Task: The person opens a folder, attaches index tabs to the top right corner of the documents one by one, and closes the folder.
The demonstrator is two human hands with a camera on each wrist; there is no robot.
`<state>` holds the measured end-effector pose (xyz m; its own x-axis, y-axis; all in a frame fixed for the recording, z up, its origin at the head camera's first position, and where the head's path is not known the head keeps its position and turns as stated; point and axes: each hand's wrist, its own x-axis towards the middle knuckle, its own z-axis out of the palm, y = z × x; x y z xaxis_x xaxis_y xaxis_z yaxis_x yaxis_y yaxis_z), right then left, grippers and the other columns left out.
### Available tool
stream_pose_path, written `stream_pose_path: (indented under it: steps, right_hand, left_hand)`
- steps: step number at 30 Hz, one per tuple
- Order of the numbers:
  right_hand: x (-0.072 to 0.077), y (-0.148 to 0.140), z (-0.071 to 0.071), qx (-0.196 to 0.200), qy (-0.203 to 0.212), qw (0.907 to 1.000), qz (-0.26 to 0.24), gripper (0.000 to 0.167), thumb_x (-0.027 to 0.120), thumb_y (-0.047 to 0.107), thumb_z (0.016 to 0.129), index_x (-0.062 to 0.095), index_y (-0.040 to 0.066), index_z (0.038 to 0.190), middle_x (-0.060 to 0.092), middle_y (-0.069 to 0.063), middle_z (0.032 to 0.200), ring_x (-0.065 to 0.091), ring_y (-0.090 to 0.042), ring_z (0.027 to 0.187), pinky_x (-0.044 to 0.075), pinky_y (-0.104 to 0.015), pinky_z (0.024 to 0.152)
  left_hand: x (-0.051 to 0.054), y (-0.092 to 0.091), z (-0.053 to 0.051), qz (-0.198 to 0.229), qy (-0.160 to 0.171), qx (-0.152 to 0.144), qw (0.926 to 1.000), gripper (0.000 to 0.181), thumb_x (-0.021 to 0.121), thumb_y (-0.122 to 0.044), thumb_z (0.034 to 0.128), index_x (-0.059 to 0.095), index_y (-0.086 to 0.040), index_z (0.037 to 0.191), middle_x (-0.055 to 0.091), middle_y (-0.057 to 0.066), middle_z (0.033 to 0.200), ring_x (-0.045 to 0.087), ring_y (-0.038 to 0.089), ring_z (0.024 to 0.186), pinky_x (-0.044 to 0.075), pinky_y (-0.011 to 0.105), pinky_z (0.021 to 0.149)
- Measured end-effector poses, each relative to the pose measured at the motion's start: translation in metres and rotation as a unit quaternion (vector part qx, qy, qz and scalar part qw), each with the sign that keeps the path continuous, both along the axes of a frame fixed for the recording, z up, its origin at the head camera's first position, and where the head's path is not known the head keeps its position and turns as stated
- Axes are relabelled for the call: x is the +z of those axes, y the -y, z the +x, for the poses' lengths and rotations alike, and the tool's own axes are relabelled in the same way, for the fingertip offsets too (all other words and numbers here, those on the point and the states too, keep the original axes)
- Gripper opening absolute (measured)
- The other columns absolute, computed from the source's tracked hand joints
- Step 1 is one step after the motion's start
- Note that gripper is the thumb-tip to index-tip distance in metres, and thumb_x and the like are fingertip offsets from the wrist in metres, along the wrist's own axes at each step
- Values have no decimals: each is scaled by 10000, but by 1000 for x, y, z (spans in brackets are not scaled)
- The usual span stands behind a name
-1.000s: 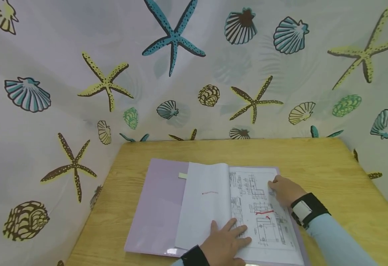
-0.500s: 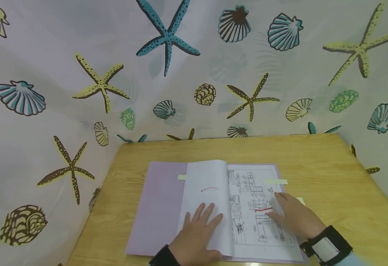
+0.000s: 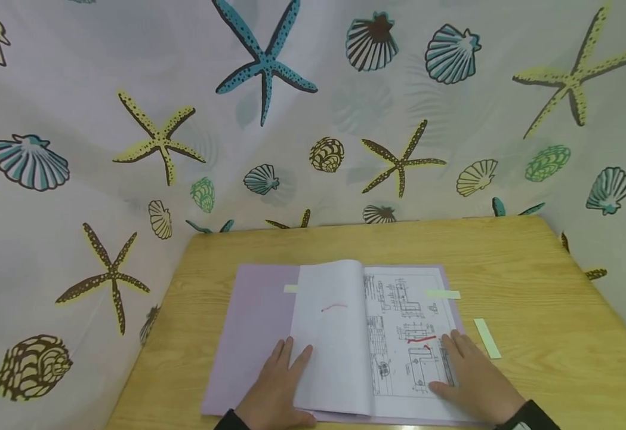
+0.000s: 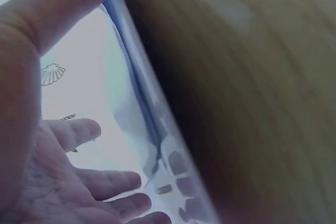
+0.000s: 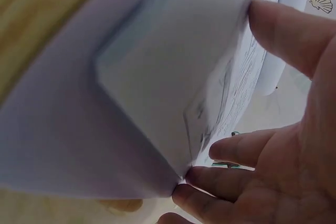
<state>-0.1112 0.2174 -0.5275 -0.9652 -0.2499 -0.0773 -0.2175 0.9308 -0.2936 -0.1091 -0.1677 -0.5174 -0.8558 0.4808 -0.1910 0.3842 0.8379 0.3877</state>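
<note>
Lilac folder (image 3: pixel 259 322), open on the table (image 3: pixel 533 269), holding paper sheets (image 3: pixel 331 280).
Right: printed sheet (image 3: pixel 395 364), technical drawings, red marks; pale strip (image 3: pixel 443 294) across its edge. Second strip (image 3: pixel 487 338) on table, partly covered earlier, now fully visible. Left hand (image 3: pixel 277 385), shifted leftward, over the folder's left half; right hand (image 3: pixel 476 376) on the printed sheet; both with fingers extended.
</note>
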Motion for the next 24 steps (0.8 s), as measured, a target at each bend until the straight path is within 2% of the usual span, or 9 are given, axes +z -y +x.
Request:
stream_pose_path:
  steps: [3,8,12,24]
  right_hand:
    - [-4,0,0,27,-7,10000,24,1065,689,659,719,402,-127,1378,338,-370,1417,318,-542,1296,300,-643,1000]
    - [-4,2,1,125,-186,9997,31,1014,720,591,731,405,-123,1378,362,-345,1420,323,-532,1301,299,-628,1014]
    - [-3,3,2,177,-242,9995,71,983,742,540,732,409,-127,1374,372,-343,1415,327,-536,1296,307,-627,1009]
    - [2,5,2,263,-424,9987,134,948,766,519,723,437,-76,1384,458,-306,1370,422,-504,1247,350,-606,996]
  left_hand:
    - [-5,3,1,119,175,114,9997,1246,755,-703,556,253,-102,1526,149,387,1487,145,571,1353,335,655,976]
    - [-11,5,1,164,376,222,9989,1223,765,-691,578,260,-102,1523,169,376,1489,159,555,1359,347,660,961]
    - [-11,5,0,131,369,208,9990,1188,776,-666,597,288,-87,1511,190,357,1493,179,543,1359,348,647,971]
    - [-10,2,0,-37,404,222,9989,1133,793,-640,584,369,-87,1478,225,331,1497,197,517,1368,343,619,997]
